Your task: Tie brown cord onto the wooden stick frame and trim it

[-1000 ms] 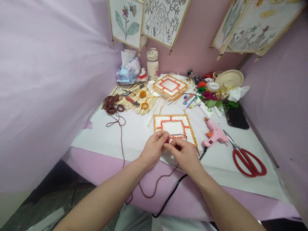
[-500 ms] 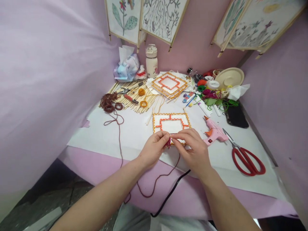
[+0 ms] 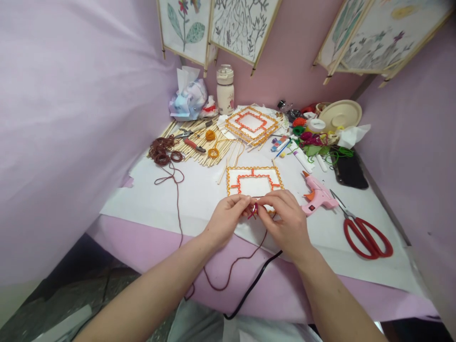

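Both hands meet over the near side of a rectangular frame (image 3: pixel 254 169) trimmed with wavy yellow and orange cord. My left hand (image 3: pixel 233 211) pinches a small bit of magenta yarn (image 3: pixel 253 212) between thumb and fingers. From the right, my right hand (image 3: pixel 281 213) pinches the same yarn, its fingertips almost touching the left ones. Short magenta ends hang below the fingertips. A brown cord (image 3: pixel 233 267) trails from near my right hand down over the table's front edge.
Right of the hands lie a pink glue gun (image 3: pixel 319 194), red-handled scissors (image 3: pixel 366 237) and a black phone (image 3: pixel 349 170). Brown yarn (image 3: pixel 162 151), pliers (image 3: pixel 192 142) and thin sticks (image 3: pixel 210 159) lie at the left. A bottle (image 3: pixel 225 92) and second frame (image 3: pixel 251 124) stand behind.
The magenta yarn has shifted slightly right, and its hanging ends are now spread apart below the fingertips. Both hands stay in nearly the same place.
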Demonstrator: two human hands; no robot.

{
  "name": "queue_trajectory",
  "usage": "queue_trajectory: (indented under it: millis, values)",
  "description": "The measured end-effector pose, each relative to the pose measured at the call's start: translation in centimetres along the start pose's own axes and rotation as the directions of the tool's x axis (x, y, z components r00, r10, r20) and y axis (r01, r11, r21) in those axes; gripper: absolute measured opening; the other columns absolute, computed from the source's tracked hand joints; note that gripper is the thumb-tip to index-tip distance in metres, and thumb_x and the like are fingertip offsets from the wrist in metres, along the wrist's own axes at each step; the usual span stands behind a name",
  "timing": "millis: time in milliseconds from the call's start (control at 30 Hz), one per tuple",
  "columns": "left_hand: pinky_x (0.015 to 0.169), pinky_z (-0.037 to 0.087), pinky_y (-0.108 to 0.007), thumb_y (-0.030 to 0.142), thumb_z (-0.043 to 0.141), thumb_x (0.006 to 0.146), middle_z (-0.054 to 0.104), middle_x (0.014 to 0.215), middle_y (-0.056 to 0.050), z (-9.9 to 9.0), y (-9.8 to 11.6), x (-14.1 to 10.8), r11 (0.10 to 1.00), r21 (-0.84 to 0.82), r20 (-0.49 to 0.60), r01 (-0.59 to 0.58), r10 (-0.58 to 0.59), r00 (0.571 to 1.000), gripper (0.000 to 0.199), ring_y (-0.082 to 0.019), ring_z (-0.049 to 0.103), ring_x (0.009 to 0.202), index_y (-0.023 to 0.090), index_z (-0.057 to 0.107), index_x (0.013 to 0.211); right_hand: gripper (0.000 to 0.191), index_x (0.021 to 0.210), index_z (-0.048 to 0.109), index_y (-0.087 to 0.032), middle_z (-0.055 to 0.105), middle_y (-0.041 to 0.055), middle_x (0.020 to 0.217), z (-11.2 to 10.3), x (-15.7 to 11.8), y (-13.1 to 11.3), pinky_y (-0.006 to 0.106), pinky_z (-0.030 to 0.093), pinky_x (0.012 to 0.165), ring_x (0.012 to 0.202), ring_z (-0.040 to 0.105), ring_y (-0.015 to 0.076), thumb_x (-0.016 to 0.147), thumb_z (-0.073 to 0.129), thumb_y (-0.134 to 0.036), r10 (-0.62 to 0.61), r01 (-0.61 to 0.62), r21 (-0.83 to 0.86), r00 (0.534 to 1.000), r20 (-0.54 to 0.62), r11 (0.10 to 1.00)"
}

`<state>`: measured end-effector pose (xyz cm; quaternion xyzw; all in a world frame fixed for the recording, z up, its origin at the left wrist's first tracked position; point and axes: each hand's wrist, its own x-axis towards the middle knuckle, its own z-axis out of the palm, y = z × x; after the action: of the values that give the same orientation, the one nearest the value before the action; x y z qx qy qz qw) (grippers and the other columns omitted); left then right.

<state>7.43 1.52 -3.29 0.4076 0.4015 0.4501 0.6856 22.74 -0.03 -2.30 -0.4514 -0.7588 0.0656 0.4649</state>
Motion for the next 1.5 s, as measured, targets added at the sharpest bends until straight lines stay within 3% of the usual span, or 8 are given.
queue_trajectory:
  millis: [267,600,767,1100,1233,1400,1500]
  values:
    - [0.07,0.043,-0.025,0.031,0.078,0.069,0.065,0.073,-0.003,0.2,1.1,-0.4,0.996,0.089,0.01,0.019,-0.02,1.0,0.022,-0.012,0.054,0.069,0.014,0.072,0.081,0.01,0.087,0.06,-0.021,0.061,0.0045,0.082,0.0,0.1,-0.1,0.035,0.047,0.072,0.081,0.055,0.0194,0.084,0.059,-0.011,0.011,-0.011,-0.004,1.0,0.002,1.0]
    - [0.074,0.042,-0.026,0.032,0.07,0.076,0.065,0.076,-0.003,0.1,1.0,-0.3,0.989,0.148,0.013,-0.002,0.0,1.0,0.019,-0.013,0.055,0.073,0.013,0.07,0.083,0.011,0.088,0.062,-0.021,0.061,0.0036,0.083,-0.3,0.2,-0.4,0.033,0.048,0.071,0.08,0.057,0.0173,0.084,0.06,-0.011,0.104,-0.103,0.097,0.995,0.003,0.99]
    - [0.074,0.042,-0.026,0.031,0.067,0.077,0.064,0.077,-0.003,0.0,1.3,-0.3,0.961,0.274,-0.003,-0.039,0.042,0.999,0.018,-0.014,0.055,0.075,0.014,0.07,0.081,0.013,0.093,0.064,-0.022,0.063,0.0046,0.086,-0.4,0.1,-0.2,0.037,0.048,0.077,0.086,0.058,0.0194,0.087,0.059,-0.013,0.03,-0.032,0.045,0.999,0.035,0.998]
    - [0.077,0.043,-0.029,0.034,0.065,0.079,0.067,0.08,-0.005,-0.1,1.2,-0.3,0.962,0.27,0.029,-0.024,0.017,0.999,0.022,-0.016,0.057,0.077,0.014,0.071,0.083,0.015,0.096,0.063,-0.022,0.063,0.0065,0.089,-0.2,0.0,0.3,0.037,0.048,0.075,0.086,0.056,0.0206,0.087,0.056,-0.012,-0.051,0.056,-0.044,0.994,0.102,0.997]
    - [0.069,0.041,-0.027,0.039,0.061,0.083,0.062,0.071,-0.003,-0.2,1.4,-0.3,0.952,0.306,0.006,-0.025,0.025,1.0,0.027,-0.014,0.052,0.068,0.014,0.07,0.078,0.012,0.093,0.061,-0.021,0.061,0.0055,0.087,-0.2,-0.1,0.3,0.037,0.047,0.076,0.086,0.055,0.0201,0.087,0.056,-0.011,-0.026,0.026,-0.008,0.996,0.08,1.0]
    - [0.078,0.044,-0.029,0.033,0.073,0.072,0.067,0.084,-0.005,-0.2,1.5,-0.3,0.969,0.244,0.07,-0.045,0.029,0.997,0.022,-0.017,0.058,0.08,0.014,0.07,0.084,0.01,0.09,0.058,-0.021,0.059,0.004,0.085,-0.3,0.0,0.1,0.035,0.045,0.073,0.082,0.054,0.0182,0.087,0.056,-0.012,0.026,-0.028,0.053,0.999,0.038,0.998]
    - [0.079,0.044,-0.029,0.031,0.072,0.073,0.066,0.083,-0.005,-0.2,1.6,-0.4,0.964,0.254,0.078,-0.073,0.055,0.995,0.017,-0.016,0.058,0.08,0.015,0.068,0.079,0.008,0.088,0.057,-0.022,0.058,0.0033,0.083,-0.3,0.1,0.1,0.034,0.044,0.07,0.08,0.053,0.0176,0.089,0.054,-0.015,0.082,-0.087,0.106,0.995,0.051,0.991]
